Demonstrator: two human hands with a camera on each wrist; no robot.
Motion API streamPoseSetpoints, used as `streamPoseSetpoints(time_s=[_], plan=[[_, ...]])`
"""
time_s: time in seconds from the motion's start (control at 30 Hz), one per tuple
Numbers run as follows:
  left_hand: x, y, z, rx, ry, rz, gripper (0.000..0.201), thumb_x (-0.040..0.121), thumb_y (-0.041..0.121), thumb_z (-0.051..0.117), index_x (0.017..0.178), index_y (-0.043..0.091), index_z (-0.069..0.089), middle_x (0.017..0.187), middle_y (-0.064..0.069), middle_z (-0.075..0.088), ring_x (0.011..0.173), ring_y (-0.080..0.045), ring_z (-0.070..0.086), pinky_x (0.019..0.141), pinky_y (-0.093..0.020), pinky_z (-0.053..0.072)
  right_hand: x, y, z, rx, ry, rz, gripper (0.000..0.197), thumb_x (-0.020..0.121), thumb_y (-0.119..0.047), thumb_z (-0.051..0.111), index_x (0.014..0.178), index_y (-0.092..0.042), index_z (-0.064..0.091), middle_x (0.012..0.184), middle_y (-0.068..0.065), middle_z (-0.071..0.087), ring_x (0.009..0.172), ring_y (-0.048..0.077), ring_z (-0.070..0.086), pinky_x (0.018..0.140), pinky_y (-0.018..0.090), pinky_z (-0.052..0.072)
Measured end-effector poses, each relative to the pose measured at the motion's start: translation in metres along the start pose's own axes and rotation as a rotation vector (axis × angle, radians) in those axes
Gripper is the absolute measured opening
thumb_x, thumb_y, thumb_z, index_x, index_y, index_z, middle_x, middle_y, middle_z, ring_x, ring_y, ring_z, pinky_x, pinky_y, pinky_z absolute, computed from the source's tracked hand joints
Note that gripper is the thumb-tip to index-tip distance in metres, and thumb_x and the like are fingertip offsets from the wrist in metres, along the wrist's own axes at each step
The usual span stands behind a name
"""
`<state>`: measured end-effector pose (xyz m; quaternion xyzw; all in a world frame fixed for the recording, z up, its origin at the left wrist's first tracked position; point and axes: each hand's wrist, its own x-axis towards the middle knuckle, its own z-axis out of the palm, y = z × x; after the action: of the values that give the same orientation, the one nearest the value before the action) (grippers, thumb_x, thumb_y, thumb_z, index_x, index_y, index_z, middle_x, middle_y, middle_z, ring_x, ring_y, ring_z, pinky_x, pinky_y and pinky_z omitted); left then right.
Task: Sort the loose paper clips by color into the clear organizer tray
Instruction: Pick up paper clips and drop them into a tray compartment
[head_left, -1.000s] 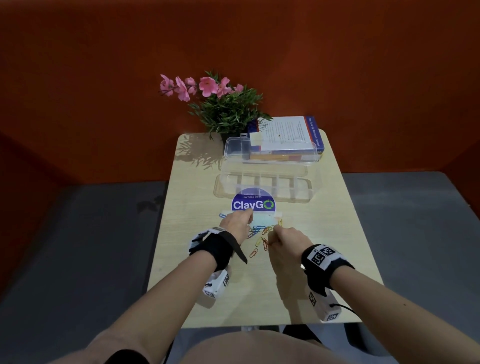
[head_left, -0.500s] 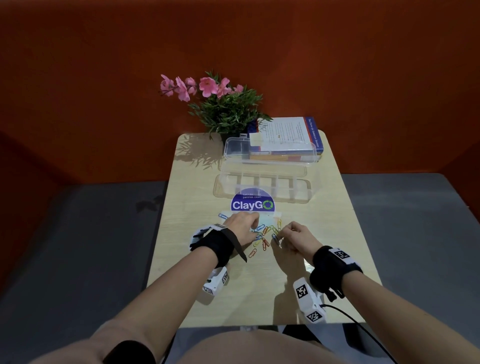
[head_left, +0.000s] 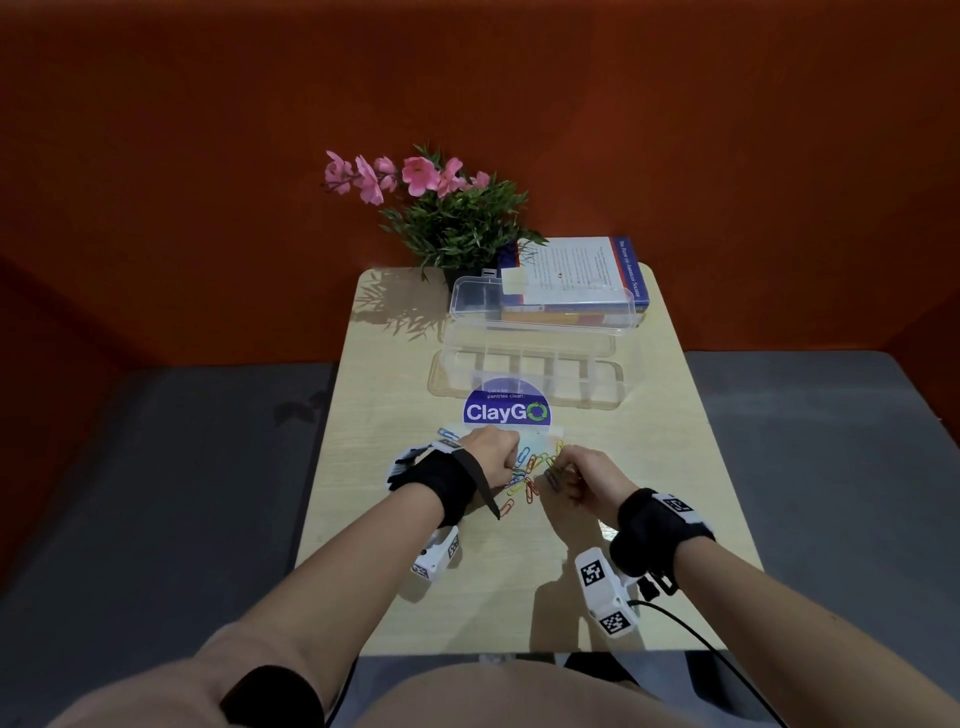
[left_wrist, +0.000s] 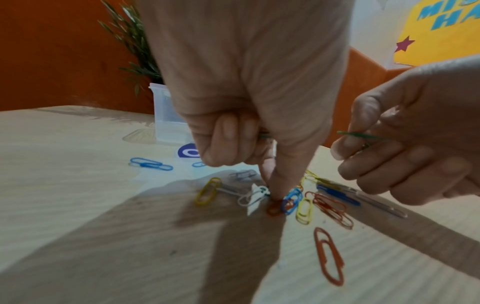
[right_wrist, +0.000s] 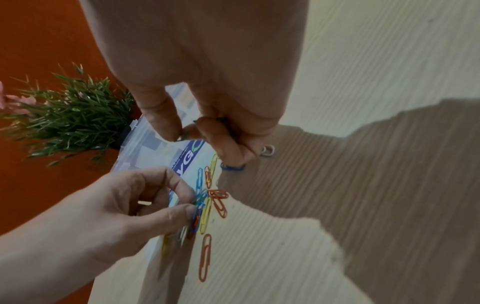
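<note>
Mid-table (head_left: 395, 519), a heap of loose paper clips (head_left: 527, 475): blue, yellow, orange, red, white, too tangled to count exactly. One orange clip (left_wrist: 328, 257) apart, nearer the front edge. Two blue clips (left_wrist: 150, 164) toward the left edge. Left hand (head_left: 491, 454) pinching clips in the heap. Right hand (head_left: 582, 480) pinching one green clip (left_wrist: 363, 135). One clear organizer tray (head_left: 613, 387) toward the far edge.

Both hands over loose paper clips
Right hand (right_wrist: 207, 115) pinches a green clip (right_wrist: 185, 136); left hand (right_wrist: 109, 207) fingers the coloured clips (right_wrist: 210, 203) on the bench (right_wrist: 363, 82).
</note>
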<state>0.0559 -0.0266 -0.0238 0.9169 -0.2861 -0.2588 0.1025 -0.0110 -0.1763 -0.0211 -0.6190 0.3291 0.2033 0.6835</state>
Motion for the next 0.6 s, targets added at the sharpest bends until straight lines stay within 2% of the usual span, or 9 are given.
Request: streamPoseSetpoints(time_s=[0.13, 0.23, 0.33, 0.47, 0.53, 0.6], plan=[[-0.001, -0.001, 0.000, 0.041, -0.009, 0.022, 0.012, 0.083, 0.009, 0.057, 0.081, 0.014, 0.047, 0.084, -0.008, 0.056, 0.085, -0.029, 0.055, 0.068, -0.037, 0.043, -0.003, -0.004, -0.003, 0.024, -0.050, 0.024, 0.019, 0.078, -0.009, 0.043, 0.059, -0.009, 0.047, 0.046, 0.005, 0.042, 0.038, 0.017, 0.033, 0.041, 0.023, 0.024], [-0.003, -0.001, 0.004, 0.095, 0.001, 0.027, 0.009, 0.084, 0.010, 0.053, 0.080, 0.012, 0.045, 0.085, -0.013, 0.058, 0.077, -0.027, 0.050, 0.062, -0.034, 0.038, -0.005, -0.006, -0.006, 0.006, -0.099, 0.032, 0.014, 0.075, -0.010, 0.046, 0.073, -0.001, 0.056, 0.050, 0.005, 0.055, 0.040, 0.016, 0.042, 0.040, 0.023, 0.026], [-0.005, -0.002, 0.006, 0.046, 0.078, 0.038, 0.009, 0.083, 0.010, 0.050, 0.078, 0.012, 0.042, 0.089, -0.015, 0.061, 0.079, -0.030, 0.054, 0.064, -0.038, 0.042, -0.006, -0.008, -0.005, 0.168, -0.085, -0.002, 0.010, 0.077, 0.002, 0.048, 0.086, -0.002, 0.050, 0.057, 0.011, 0.057, 0.041, 0.017, 0.049, 0.037, 0.021, 0.037], [-0.005, -0.006, -0.002, -0.359, 0.310, -0.135, 0.011, 0.080, 0.013, 0.056, 0.075, 0.014, 0.047, 0.072, 0.000, 0.052, 0.072, -0.021, 0.049, 0.063, -0.030, 0.038, -0.001, -0.010, -0.005, 0.349, -0.112, -0.022, 0.020, 0.079, 0.010, 0.053, 0.085, -0.007, 0.042, 0.066, 0.019, 0.055, 0.043, 0.020, 0.052, 0.052, 0.030, 0.044], [-0.004, -0.008, -0.007, -0.599, 0.391, -0.255, 0.010, 0.081, 0.013, 0.058, 0.074, 0.014, 0.051, 0.065, 0.004, 0.050, 0.066, -0.018, 0.047, 0.057, -0.027, 0.036, -0.001, -0.014, -0.004, 0.356, -0.118, -0.010, 0.018, 0.082, 0.011, 0.052, 0.092, -0.003, 0.047, 0.070, 0.020, 0.056, 0.050, 0.022, 0.053, 0.051, 0.030, 0.047], [-0.003, -0.009, -0.012, -0.927, 0.413, -0.363, 0.015, 0.081, 0.009, 0.056, 0.067, 0.013, 0.051, 0.061, 0.000, 0.048, 0.055, -0.017, 0.041, 0.048, -0.025, 0.032, 0.000, -0.016, -0.002, 0.355, -0.135, 0.010, 0.022, 0.086, 0.012, 0.047, 0.105, 0.002, 0.052, 0.076, 0.019, 0.057, 0.057, 0.022, 0.052, 0.049, 0.026, 0.048]])
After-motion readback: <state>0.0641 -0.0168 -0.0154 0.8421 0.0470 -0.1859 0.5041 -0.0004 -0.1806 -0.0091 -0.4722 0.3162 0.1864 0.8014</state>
